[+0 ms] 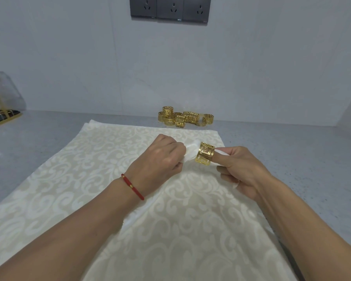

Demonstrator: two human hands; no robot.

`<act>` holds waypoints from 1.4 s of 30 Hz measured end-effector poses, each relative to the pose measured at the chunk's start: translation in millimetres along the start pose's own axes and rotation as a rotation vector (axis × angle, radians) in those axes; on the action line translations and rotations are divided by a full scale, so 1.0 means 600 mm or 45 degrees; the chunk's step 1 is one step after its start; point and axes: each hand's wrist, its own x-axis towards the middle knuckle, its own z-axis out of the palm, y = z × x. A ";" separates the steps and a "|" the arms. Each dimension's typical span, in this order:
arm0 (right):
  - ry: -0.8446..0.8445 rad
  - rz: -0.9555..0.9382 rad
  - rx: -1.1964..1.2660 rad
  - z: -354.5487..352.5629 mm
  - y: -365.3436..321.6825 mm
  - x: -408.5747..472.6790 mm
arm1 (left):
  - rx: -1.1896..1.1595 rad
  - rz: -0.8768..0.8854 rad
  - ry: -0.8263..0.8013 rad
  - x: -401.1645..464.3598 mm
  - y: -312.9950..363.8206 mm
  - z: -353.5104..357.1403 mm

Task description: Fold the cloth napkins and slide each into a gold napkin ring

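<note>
Tabletop point(49, 142): grey speckled surface against a pale wall, carrying everything in play.
Spread cloth point(101, 199): large cream damask napkin with a scrolling leaf pattern, laid flat across the middle of the tabletop, apparently more than one layer judging by the doubled far-left corner; probably waiting flat for its own fold.
Left hand point(160, 157): raised over the spread cloth, fingers curled tight round the gathered white end coming out of the ring's left side; likely pulling the fabric through.
Right hand point(237, 169): fingers and thumb closed round the bundle on the ring's right side, thumb tip touching the ring's edge; likely steadying the ring against the pull.
Spare rings point(185, 118): loose heap of gold cut-out metal napkin rings at the back of the tabletop, just beyond the far edge of the spread cloth, within reach for later napkins.
Rolled napkin point(190, 153): narrow bunched white cloth held between both hands above the spread cloth, threaded through the ring.
Gold ring point(205, 154): gold fretwork metal band sitting round the rolled napkin, directly between the two hands, nearer the right.
Red bracelet point(133, 186): thin red cord with a small gold bead, on the left wrist.
Stage: ring on but seemingly not yet centred along the napkin.
</note>
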 end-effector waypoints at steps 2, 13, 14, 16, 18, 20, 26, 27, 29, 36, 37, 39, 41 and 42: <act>-0.022 0.033 0.028 0.002 -0.002 -0.006 | -0.011 0.028 -0.006 -0.004 0.000 0.001; 0.074 -0.149 -0.016 0.019 -0.010 -0.013 | -0.688 -0.694 -0.418 -0.003 -0.004 -0.021; 0.073 -0.178 -0.038 0.022 -0.011 -0.015 | -0.732 -0.733 -0.472 0.000 -0.001 -0.023; 0.049 -0.223 -0.069 0.028 -0.014 -0.020 | -0.831 -0.771 -0.531 0.004 0.006 -0.023; 0.033 -0.269 -0.093 0.031 -0.018 -0.029 | -0.911 -0.762 -0.524 0.006 0.009 -0.022; 0.043 -0.319 -0.113 0.033 -0.022 -0.037 | -0.991 -0.776 -0.487 0.008 0.008 -0.025; -0.007 -0.333 -0.139 0.035 -0.026 -0.044 | -1.140 -0.849 -0.482 0.005 0.004 -0.022; -0.024 -0.325 -0.151 0.034 -0.027 -0.044 | -1.124 -0.835 -0.487 0.005 0.004 -0.020; -0.046 -0.338 -0.169 0.030 -0.027 -0.041 | -1.098 -0.820 -0.482 0.006 0.006 -0.019; -0.001 -0.438 -0.385 0.029 -0.014 -0.022 | -1.114 -0.815 -0.477 0.012 0.006 -0.024; -0.007 -0.450 -0.446 0.028 -0.013 -0.020 | -1.112 -0.823 -0.462 0.013 0.005 -0.024; -0.025 -0.464 -0.532 0.026 -0.009 -0.016 | -1.109 -0.848 -0.453 0.012 0.004 -0.022; -0.035 -0.473 -0.535 0.022 -0.008 -0.015 | -1.093 -0.848 -0.478 0.013 0.004 -0.022; -0.036 -0.484 -0.507 0.020 -0.009 -0.016 | -1.093 -0.859 -0.486 0.013 0.002 -0.022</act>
